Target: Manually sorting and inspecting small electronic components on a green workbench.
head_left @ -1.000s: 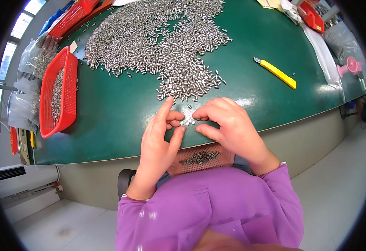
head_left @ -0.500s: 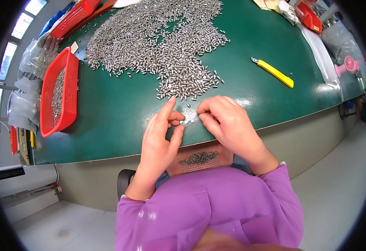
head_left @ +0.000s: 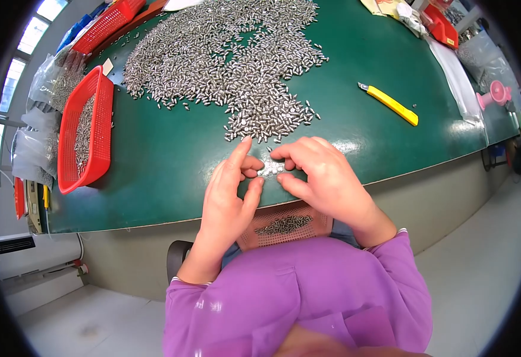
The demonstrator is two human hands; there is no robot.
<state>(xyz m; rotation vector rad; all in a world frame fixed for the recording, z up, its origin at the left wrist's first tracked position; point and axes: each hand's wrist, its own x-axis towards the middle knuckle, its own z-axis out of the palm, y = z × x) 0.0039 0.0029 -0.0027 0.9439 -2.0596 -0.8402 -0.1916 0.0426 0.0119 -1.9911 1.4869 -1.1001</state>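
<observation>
A short row of small silvery metal parts (head_left: pixel 271 171) lies on the green table between my hands. My left hand (head_left: pixel 225 185) rests at the row's left end, index finger stretched forward, its thumb and curled fingers apart beside the nearest part. At the right end is my right hand (head_left: pixel 323 174), thumb and fingers spread on either side of the parts, with no firm grip visible. One loose metal part (head_left: pixel 269 149) lies just beyond the row. Farther off, a large pile of the same small pointed metal parts (head_left: pixel 260 116) spreads across the table.
A red basket (head_left: pixel 99 128) holding metal parts stands at the left, near plastic bags (head_left: pixel 37 146). A yellow utility knife (head_left: pixel 393 106) lies at the right on the green table (head_left: pixel 171 196). Below the table edge, a pink basket (head_left: pixel 248 239) with parts sits on my lap.
My right hand's thumb and fingers have parted and shifted slightly left toward the row. More of the metal parts now show between my hands. The left hand has hardly moved.
</observation>
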